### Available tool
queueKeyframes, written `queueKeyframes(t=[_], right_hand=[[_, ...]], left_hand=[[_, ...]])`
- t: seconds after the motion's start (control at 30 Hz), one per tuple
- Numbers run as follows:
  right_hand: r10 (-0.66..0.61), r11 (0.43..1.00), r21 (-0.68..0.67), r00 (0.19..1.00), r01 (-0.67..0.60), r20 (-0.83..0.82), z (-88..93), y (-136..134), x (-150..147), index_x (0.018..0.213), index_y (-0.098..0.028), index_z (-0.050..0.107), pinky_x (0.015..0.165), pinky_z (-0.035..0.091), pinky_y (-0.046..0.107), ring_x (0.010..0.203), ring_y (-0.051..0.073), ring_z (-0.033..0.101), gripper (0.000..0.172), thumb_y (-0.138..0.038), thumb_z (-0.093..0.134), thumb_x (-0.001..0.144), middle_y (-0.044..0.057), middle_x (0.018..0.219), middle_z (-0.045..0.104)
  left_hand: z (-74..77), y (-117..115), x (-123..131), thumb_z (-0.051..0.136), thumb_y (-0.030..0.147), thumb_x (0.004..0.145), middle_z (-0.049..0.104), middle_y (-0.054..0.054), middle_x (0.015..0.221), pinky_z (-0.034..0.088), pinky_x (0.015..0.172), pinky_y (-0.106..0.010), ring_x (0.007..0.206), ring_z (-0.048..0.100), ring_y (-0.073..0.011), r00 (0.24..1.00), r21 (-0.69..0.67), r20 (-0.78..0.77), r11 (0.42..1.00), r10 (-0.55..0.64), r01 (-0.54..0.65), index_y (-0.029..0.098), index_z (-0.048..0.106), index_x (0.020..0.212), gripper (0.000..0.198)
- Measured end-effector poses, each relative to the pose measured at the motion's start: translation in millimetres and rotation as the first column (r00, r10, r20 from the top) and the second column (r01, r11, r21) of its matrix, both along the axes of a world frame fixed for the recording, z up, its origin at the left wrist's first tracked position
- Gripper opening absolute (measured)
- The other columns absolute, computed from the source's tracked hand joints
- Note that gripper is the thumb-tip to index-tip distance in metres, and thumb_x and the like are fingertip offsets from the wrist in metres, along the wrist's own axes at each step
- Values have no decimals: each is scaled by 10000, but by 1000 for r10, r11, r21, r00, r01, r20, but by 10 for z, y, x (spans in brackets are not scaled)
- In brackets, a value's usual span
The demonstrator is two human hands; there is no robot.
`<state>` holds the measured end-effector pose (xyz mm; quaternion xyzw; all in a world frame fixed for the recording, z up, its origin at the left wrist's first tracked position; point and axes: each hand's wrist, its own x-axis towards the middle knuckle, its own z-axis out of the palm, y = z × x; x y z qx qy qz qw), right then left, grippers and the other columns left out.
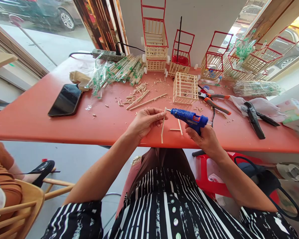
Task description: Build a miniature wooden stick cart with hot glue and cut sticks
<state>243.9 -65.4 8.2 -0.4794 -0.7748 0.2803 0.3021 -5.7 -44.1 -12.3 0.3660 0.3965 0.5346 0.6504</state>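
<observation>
My right hand (203,136) grips a blue glue gun (188,117), its nozzle pointing left. Between the thumb and fingers of my left hand (149,120) is a thin wooden stick (162,132), held upright over the table's front edge. The nozzle meets or nearly meets the stick's upper end; I cannot tell if they touch. Beneath the glue gun, a few short sticks (175,129) lie at an angle to one another on the tabletop. Just behind the gun stands a small cage-like box of sticks (185,88).
The red table (32,114) bears a phone (65,99), wrapped stick bundles (124,69), loose sticks (147,101), pliers (214,101) and a black-handled cutter (255,119). Stick carts with red frames (154,39) line the back. A power strip (107,55) lies back left. Another person sits at left.
</observation>
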Motion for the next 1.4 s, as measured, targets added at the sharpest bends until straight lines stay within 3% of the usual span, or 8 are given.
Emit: queueKeyframes(t=[0.33, 0.67, 0.93, 1.4], right_hand=[[32, 999, 27, 999, -33, 37, 31, 10, 4, 802, -227, 603, 600, 414, 305, 570, 157, 496, 454, -629, 604, 1013, -14, 602, 533], [44, 998, 51, 999, -45, 25, 27, 28, -13, 794, -233, 612, 665, 452, 322, 647, 195, 554, 430, -602, 605, 1013, -2, 600, 527], [29, 998, 45, 999, -31, 34, 20, 17, 2, 805, -234, 633, 637, 442, 326, 611, 196, 538, 517, -699, 566, 1022, -1, 581, 514], [31, 998, 60, 999, -33, 40, -3, 26, -13, 758, -229, 546, 615, 393, 300, 567, 150, 468, 475, -633, 608, 1000, -20, 594, 486]], left_hand=[[29, -5, -1, 1030, 337, 622, 716, -42, 675, 442, 520, -211, 550, 537, -62, 1000, -12, -7, 1000, -8, 7, 115, 782, 712, 345], [22, -9, -2, 1039, 346, 583, 731, -50, 682, 424, 512, -217, 541, 531, -63, 1000, -8, 9, 1000, -7, 7, 120, 789, 703, 357], [17, -12, 5, 1037, 322, 596, 741, -51, 697, 433, 518, -211, 546, 535, -59, 1000, -9, 26, 1000, 12, -12, 116, 789, 706, 340], [35, -27, 3, 1055, 345, 564, 755, -65, 710, 434, 517, -207, 553, 542, -62, 1000, -8, 18, 1000, 21, -21, 116, 785, 699, 379]])
